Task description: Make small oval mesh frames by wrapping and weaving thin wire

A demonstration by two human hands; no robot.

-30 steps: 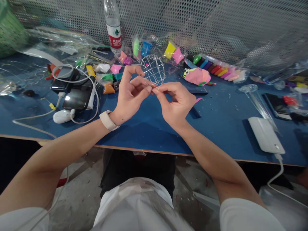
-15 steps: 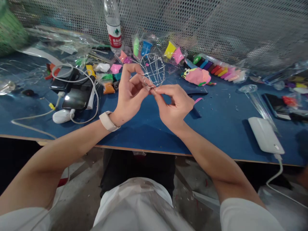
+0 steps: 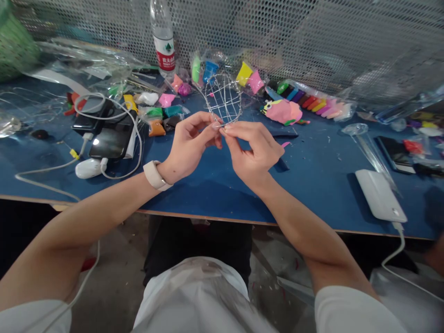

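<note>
A round silvery wire frame point(image 3: 225, 99) with crossing wires is held up over the blue table. My left hand point(image 3: 194, 145) pinches its lower edge between thumb and index finger. Close beside it, my right hand point(image 3: 253, 150) pinches the same edge, the two sets of fingertips nearly touching. Behind the frame lie a blue clay packet point(image 3: 210, 71) and a yellow one point(image 3: 244, 73). To the right of the frame sits a pink clay figure point(image 3: 282, 111) with a white eye.
A water bottle point(image 3: 163, 41) stands against the perforated metal screen. Black devices point(image 3: 111, 138) with white cables lie at left. A white power bank point(image 3: 379, 195) is near the right front edge. Coloured clay sticks point(image 3: 314, 102) lie at the back right.
The fingers of my left hand have come down and curled in beside the lower edge of the wire frame. The frame has turned slightly and shows more fully.
</note>
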